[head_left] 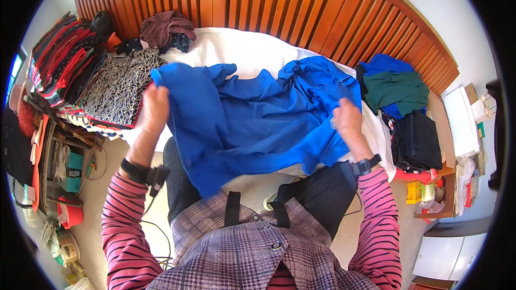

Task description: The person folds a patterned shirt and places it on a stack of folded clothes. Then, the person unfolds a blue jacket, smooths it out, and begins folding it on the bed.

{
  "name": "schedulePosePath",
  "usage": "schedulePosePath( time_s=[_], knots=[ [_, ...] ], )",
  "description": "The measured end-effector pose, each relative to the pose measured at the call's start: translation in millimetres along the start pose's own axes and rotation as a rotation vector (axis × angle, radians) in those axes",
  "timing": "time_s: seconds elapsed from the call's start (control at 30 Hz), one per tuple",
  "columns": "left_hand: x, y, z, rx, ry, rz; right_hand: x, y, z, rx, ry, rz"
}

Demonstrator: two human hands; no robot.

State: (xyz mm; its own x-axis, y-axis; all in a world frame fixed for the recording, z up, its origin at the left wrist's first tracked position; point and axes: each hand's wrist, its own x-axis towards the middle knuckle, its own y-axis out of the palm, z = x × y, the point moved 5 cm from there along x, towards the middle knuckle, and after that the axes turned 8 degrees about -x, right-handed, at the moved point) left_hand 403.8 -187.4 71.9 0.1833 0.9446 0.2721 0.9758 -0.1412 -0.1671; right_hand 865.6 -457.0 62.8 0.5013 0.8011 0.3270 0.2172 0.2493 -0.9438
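Note:
A blue collared garment, which looks like a shirt or jacket (252, 113), is stretched between my two hands above the white-covered bench. My left hand (155, 108) is closed on its upper left edge. At the opposite side my right hand (348, 119) grips the cloth near its right edge. Between them the fabric sags in loose folds, and its lower left corner hangs over my lap. A button shows near that lower left part. The fingertips of both hands are partly hidden by the cloth and the hands' own backs.
Folded clothes (64, 64) are stacked at the far left, beside a black-and-white patterned cloth (121, 88). A maroon knit (164, 28) lies behind. At the right are a green garment (396, 91) and folded black clothes (416, 142). A slatted wooden headboard (258, 0) closes off the back.

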Motion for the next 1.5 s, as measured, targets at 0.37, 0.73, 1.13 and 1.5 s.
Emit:
schedulePosePath(
  time_s=[0.37,0.73,1.13,1.5],
  knots=[
    [86.2,-41.5,-8.8,-0.531,-0.224,-0.198,4.1,-82.4,-144.3,0.522,0.339,-0.052],
    [7.0,-24.5,14.4,0.678,0.409,-0.252,-43.4,-56.3,-21.8,-0.073,-0.194,-0.072],
    [-82.8,89.0,11.0,1.090,0.164,0.660,-78.6,14.6,131.9,0.076,-0.730,0.529],
    [-101.8,127.0,-9.5,0.775,0.480,0.610,-51.8,-11.5,168.9,0.330,-0.706,0.149]
  ],
)
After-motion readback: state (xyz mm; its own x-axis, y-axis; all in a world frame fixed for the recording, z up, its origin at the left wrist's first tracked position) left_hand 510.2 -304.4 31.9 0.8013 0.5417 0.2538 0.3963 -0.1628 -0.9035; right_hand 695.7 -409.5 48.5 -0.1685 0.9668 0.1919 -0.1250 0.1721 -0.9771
